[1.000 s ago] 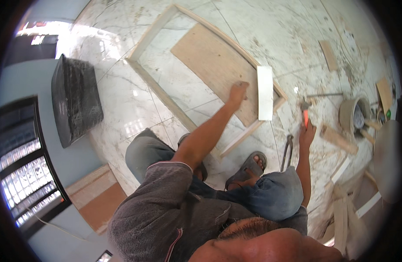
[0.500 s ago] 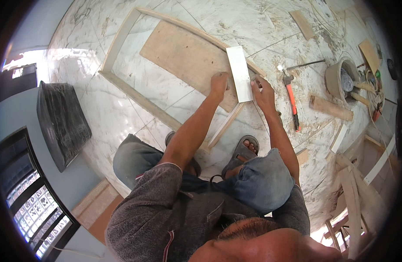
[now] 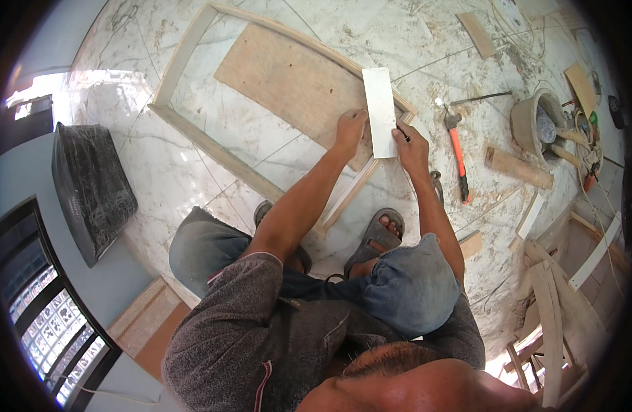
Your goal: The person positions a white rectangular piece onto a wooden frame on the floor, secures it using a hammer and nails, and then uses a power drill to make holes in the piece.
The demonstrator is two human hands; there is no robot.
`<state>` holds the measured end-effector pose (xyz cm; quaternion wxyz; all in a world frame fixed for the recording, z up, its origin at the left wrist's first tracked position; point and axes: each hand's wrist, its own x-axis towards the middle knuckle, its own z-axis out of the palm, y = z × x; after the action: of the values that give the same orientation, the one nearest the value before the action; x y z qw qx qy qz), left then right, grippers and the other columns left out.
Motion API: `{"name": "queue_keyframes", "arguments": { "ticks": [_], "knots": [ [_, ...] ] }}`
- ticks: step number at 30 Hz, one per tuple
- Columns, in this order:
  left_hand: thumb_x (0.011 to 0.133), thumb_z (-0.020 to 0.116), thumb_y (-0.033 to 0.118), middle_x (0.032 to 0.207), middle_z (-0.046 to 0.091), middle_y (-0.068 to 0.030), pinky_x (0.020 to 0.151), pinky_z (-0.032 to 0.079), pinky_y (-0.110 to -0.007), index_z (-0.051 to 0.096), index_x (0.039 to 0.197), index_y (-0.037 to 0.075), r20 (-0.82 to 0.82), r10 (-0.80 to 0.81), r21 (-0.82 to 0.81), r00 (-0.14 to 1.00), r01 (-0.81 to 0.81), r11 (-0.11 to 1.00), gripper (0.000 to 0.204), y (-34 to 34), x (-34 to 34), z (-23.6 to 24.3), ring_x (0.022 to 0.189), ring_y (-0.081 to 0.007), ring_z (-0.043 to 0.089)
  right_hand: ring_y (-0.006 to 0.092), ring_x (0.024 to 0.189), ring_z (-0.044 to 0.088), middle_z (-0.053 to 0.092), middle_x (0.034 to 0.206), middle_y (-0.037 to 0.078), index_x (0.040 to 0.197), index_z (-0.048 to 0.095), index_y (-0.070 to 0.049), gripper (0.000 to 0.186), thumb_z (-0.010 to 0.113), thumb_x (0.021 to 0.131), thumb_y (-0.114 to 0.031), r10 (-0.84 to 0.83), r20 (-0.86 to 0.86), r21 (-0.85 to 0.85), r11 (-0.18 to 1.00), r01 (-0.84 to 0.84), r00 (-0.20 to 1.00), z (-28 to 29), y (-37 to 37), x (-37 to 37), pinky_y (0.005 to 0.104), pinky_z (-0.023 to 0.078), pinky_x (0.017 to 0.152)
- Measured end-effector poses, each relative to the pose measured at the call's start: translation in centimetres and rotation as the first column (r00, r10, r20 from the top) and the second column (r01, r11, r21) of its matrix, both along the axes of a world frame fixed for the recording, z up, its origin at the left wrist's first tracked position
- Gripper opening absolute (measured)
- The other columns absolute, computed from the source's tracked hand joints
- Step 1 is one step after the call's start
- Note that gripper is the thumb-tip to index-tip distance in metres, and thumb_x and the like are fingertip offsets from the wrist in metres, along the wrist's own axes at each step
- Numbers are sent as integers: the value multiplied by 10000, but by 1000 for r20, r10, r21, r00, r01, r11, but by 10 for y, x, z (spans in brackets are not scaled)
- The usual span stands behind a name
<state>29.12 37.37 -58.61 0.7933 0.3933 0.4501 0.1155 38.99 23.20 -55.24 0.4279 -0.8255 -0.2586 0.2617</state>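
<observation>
A white rectangular board (image 3: pixel 379 113) lies across the right end of a light wooden frame (image 3: pixel 206 146) on the floor. Close to the board's left edge is my left hand (image 3: pixel 352 128), its fingers curled; what they hold, if anything, is hidden. My right hand (image 3: pixel 412 145) is closed at the board's right edge, thumb side against it. A small dark thing shows between its fingers, too small to name. Inside the frame, a brown plywood panel (image 3: pixel 282 79) lies flat, partly covered by my left hand and the board.
Right of the frame lies an orange-handled hammer (image 3: pixel 457 154) near a dark rod (image 3: pixel 481 98). A wood block (image 3: pixel 518 167) and a bucket (image 3: pixel 529 127) with tools stand farther right. Loose timber (image 3: pixel 553 302) is piled at lower right. A black wrapped bundle (image 3: pixel 93 189) leans at left.
The white board has turned slightly more upright in view and shifted a little right. My right hand's fingers have closed in more. The whole view has shifted slightly.
</observation>
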Motion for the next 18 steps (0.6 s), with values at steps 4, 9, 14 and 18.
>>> {"name": "queue_keyframes", "arguments": {
  "ticks": [4, 9, 14, 18],
  "knots": [
    [911, 551, 194, 663, 541, -5, 483, 384, -253, 634, 938, -11, -51, 9, -14, 999, -10, 1000, 224, -3, 5, 10, 526, -82, 460, 307, 967, 637, 671, 1040, 183, 1165, 646, -62, 321, 619, 872, -190, 2, 109, -18, 1000, 0, 994, -5, -2, 2, 359, 483, 856],
    [905, 558, 191, 628, 534, -26, 430, 370, -269, 629, 872, -31, -46, 5, 62, 999, -2, 998, 236, 2, -1, -7, 482, -103, 453, 340, 970, 634, 667, 1020, 213, 1149, 655, -64, 320, 623, 866, -210, 80, 179, -100, 993, -62, 981, 3, 1, 2, 383, 491, 847],
    [902, 562, 192, 628, 518, -10, 475, 381, -267, 635, 913, -25, -30, 0, 22, 1000, 1, 1000, 229, 0, 3, 8, 492, -89, 433, 337, 972, 639, 662, 1016, 234, 1127, 669, -65, 308, 635, 856, -208, 55, 87, -147, 988, -42, 995, 5, 0, 12, 369, 494, 849],
    [902, 565, 182, 607, 517, -25, 427, 349, -272, 610, 822, -29, -13, 15, 22, 1000, -15, 1000, 230, -1, 3, 5, 471, -100, 434, 310, 967, 652, 667, 1031, 220, 1129, 669, -66, 306, 643, 853, -195, 49, 28, -76, 996, -47, 998, -1, -1, 18, 348, 495, 850]
  ]
}}
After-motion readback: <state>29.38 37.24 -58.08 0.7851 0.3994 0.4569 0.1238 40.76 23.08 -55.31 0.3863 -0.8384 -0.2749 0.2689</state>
